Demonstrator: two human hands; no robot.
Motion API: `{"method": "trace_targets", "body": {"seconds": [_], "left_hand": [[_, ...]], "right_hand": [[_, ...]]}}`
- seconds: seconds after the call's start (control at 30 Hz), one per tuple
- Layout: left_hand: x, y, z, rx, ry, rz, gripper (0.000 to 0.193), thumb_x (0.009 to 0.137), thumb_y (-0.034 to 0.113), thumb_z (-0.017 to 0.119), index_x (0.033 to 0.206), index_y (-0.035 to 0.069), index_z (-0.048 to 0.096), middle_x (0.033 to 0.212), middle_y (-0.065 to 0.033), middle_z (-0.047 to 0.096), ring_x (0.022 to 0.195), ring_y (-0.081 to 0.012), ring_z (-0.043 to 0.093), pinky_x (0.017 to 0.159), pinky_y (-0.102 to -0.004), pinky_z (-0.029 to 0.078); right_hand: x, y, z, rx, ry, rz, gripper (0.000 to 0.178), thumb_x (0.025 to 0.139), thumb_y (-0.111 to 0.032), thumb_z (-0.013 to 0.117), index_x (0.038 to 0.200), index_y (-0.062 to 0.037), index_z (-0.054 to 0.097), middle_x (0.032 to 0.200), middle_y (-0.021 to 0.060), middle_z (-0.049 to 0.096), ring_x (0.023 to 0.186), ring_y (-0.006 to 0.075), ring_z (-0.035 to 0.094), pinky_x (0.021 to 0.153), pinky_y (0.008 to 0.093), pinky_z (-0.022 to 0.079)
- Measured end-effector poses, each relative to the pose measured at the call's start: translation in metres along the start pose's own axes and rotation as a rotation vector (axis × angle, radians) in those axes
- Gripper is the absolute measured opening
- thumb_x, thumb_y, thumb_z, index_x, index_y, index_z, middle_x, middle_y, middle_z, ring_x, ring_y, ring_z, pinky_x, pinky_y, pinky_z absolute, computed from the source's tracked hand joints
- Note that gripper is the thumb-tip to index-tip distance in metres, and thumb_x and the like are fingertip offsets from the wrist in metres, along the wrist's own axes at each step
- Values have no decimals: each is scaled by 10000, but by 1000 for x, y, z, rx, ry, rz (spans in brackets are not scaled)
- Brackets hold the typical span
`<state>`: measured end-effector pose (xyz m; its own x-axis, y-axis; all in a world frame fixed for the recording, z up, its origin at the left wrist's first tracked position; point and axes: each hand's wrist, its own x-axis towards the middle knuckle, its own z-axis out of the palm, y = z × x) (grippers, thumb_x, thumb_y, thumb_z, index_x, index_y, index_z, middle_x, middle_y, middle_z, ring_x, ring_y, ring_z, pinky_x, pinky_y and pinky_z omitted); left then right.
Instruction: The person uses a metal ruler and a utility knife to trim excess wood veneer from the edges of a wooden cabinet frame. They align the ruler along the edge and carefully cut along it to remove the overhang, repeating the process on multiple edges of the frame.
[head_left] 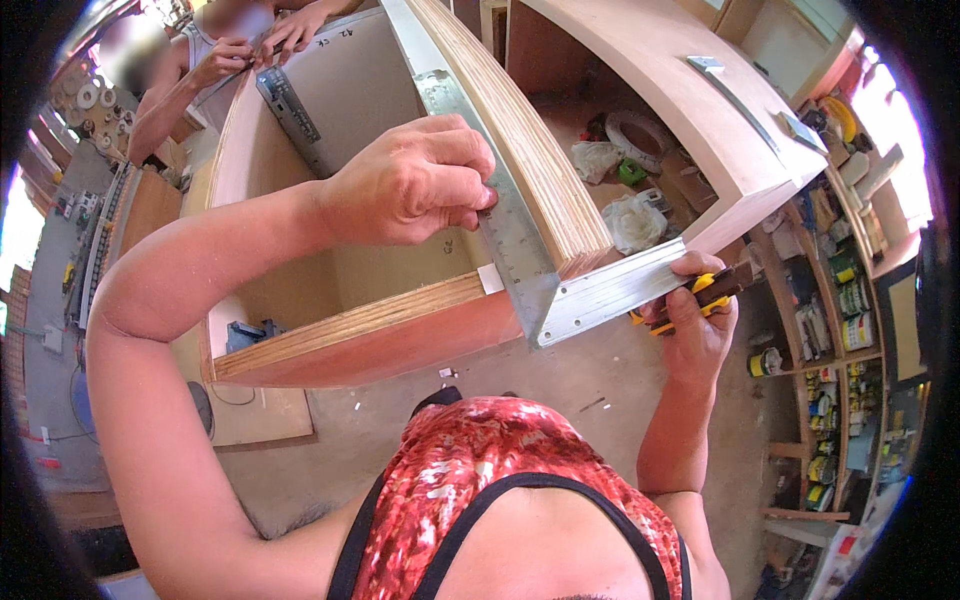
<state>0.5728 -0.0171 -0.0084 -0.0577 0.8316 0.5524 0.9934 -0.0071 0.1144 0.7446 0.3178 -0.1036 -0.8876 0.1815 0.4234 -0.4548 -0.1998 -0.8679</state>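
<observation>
A metal try square (612, 292) lies at the near corner of an open plywood cabinet (350, 335), its ruled blade running away along the top edge. My left hand (420, 180) is closed in a pinch above the blade; a small dark thing shows at the fingertips, too hidden to name. My right hand (700, 325) grips the outer end of the square's thick stock. In the same hand is a yellow-and-black tool (708, 290), whose kind I cannot make out. A thick layered plywood edge (530, 150) runs alongside the blade.
A second open cabinet (630, 60) on the right holds tape rolls and crumpled plastic. Two metal pieces (740, 105) rest on top. A co-worker's hands (265, 45) touch the far left cabinet edge. Shelves with cans (850, 320) stand right; a grey bench (60, 260) stands left.
</observation>
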Motion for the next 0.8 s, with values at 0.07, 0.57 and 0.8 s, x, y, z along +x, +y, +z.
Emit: {"method": "trace_targets", "body": {"seconds": [0.07, 0.57, 0.8], "left_hand": [[2, 1, -1, -6, -9, 7, 260, 724, 43, 911, 919, 71, 742, 1038, -50, 682, 995, -281, 662, 845, -406, 571], [31, -32, 30, -283, -6, 130, 282, 760, 77, 921, 955, 102, 718, 1009, -34, 633, 1023, -276, 622, 904, -417, 524], [53, -27, 41, -307, -27, 209, 230, 828, 186, 920, 1026, 189, 803, 952, -24, 553, 932, -258, 581, 822, -387, 483]], "right_hand": [[-1, -5, 4, -11, 33, 5, 325, 995, -127, 807, 1265, -7, 669, 923, 96, 728, 722, 159, 702, 609, 275, 535], [-52, -77, 1, -308, 375, -50, 563, 828, -13, 519, 1389, -58, 502, 1051, 97, 593, 743, 157, 610, 650, 299, 535], [-67, -180, 95, -1201, 267, 243, 344, 916, -78, 633, 1254, -13, 637, 913, 134, 693, 806, 274, 715, 741, 406, 543]]}}
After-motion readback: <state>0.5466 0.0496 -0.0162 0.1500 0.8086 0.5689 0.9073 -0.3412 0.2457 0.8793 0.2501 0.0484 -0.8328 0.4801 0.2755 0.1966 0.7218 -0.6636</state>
